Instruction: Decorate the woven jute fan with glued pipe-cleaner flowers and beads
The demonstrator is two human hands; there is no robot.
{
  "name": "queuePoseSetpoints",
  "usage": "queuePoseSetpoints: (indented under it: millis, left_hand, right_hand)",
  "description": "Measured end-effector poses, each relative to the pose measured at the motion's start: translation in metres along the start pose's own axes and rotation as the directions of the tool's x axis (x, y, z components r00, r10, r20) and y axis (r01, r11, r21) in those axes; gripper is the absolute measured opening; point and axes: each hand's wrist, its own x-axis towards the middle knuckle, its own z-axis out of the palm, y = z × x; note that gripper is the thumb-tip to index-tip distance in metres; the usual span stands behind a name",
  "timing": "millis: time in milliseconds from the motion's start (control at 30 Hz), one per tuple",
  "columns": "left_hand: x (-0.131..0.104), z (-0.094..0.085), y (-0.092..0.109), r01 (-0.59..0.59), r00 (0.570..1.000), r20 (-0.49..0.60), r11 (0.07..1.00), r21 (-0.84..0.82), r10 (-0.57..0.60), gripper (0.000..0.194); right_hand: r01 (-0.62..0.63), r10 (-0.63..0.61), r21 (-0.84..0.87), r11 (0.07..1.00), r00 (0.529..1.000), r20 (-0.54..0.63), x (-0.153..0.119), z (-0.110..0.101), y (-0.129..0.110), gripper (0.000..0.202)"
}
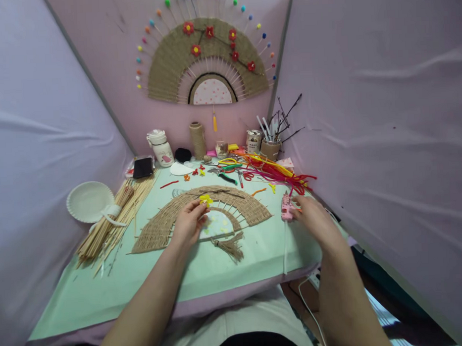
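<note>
My left hand (188,222) pinches a small yellow flower (205,200) between thumb and fingertips, above the woven fan (153,231). The fan is wrapped in brown twine, with thin sticks showing near its pale half-round centre (219,225) and a twine tassel (229,246) at its lower edge. A thin dark twig (226,192) lies across its upper part. At the right, my right hand (310,215) has its fingers closed at the side of a pink glue gun (287,207) lying on the table; they are partly hidden. A white glue stick (285,249) sticks out toward the front edge.
Thin sticks (104,233) and a white paper plate (90,201) lie at left. Pliers (227,178), scissors and bright pipe cleaners (269,169) are spread at the back. A white bottle (160,146) and twine spool (197,140) stand behind. A finished fan (167,69) hangs on the wall.
</note>
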Motion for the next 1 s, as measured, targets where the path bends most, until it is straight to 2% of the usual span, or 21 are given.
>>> queuePoseSetpoints:
  millis: [67,133,233,300,467,533,600,667,700,800,867,900,933,1000]
  left_hand:
    - [0.004,-0.003,0.005,-0.001,0.999,-0.035,0.999,-0.049,-0.001,0.020]
    - [0.005,-0.004,0.009,0.005,0.998,-0.054,0.995,-0.097,-0.010,0.011]
    - [0.006,-0.006,0.013,0.025,0.998,-0.050,0.987,-0.156,-0.034,0.010]
    - [0.007,-0.007,0.015,0.039,0.998,-0.040,0.983,-0.180,-0.046,0.013]
    - [0.009,-0.014,0.022,0.009,0.999,-0.047,0.969,-0.246,-0.022,0.018]
    - [0.012,-0.019,0.024,-0.011,0.998,-0.058,0.960,-0.278,-0.006,0.020]
    - [0.014,-0.024,0.026,-0.027,0.997,-0.071,0.950,-0.311,0.005,0.021]
    - [0.016,-0.027,0.027,-0.036,0.997,-0.077,0.942,-0.332,0.011,0.021]
    - [0.016,-0.028,0.027,-0.037,0.997,-0.076,0.940,-0.338,0.011,0.021]
    - [0.017,-0.029,0.029,-0.021,0.998,-0.062,0.935,-0.355,0.000,0.021]
    - [0.016,-0.029,0.030,-0.001,0.999,-0.044,0.927,-0.375,-0.017,0.021]
    - [0.016,-0.029,0.031,0.012,0.999,-0.033,0.923,-0.385,-0.027,0.020]
    - [0.015,-0.029,0.031,0.027,0.999,-0.020,0.918,-0.395,-0.038,0.020]
    - [0.014,-0.029,0.031,0.059,0.998,0.018,0.909,-0.412,-0.057,0.019]
  right_hand:
    - [-0.041,0.049,-0.102,0.994,0.995,0.083,0.001,-0.001,0.023,0.037]
    - [-0.077,0.107,-0.181,0.980,0.980,0.166,0.001,0.002,0.033,0.042]
    - [-0.130,0.177,-0.221,0.967,0.963,0.205,0.001,0.008,0.031,0.043]
    - [-0.129,0.166,-0.190,0.973,0.966,0.199,0.002,0.011,0.027,0.040]
    - [-0.022,0.027,-0.029,0.999,0.985,0.168,0.002,0.007,0.033,0.032]
    - [0.053,-0.067,0.125,0.991,0.992,0.107,-0.001,-0.001,0.037,0.030]
    - [0.104,-0.124,0.328,0.939,0.991,0.040,-0.005,-0.010,0.037,0.032]
    - [0.107,-0.136,0.563,0.820,0.991,0.010,-0.010,-0.018,0.033,0.037]
    - [0.093,-0.126,0.679,0.728,0.992,-0.001,-0.013,-0.020,0.029,0.039]
    - [0.077,-0.025,0.941,0.329,0.997,-0.073,-0.018,-0.022,0.009,0.043]
    - [0.077,0.024,0.995,0.062,0.997,-0.079,-0.020,-0.019,-0.010,0.046]
    - [0.059,0.000,0.998,-0.030,0.998,-0.059,-0.020,-0.017,-0.021,0.048]
    - [0.045,-0.011,0.994,-0.097,0.999,-0.046,-0.021,-0.014,-0.032,0.050]
    - [0.006,-0.038,0.989,-0.146,0.999,-0.012,-0.024,-0.006,-0.056,0.052]
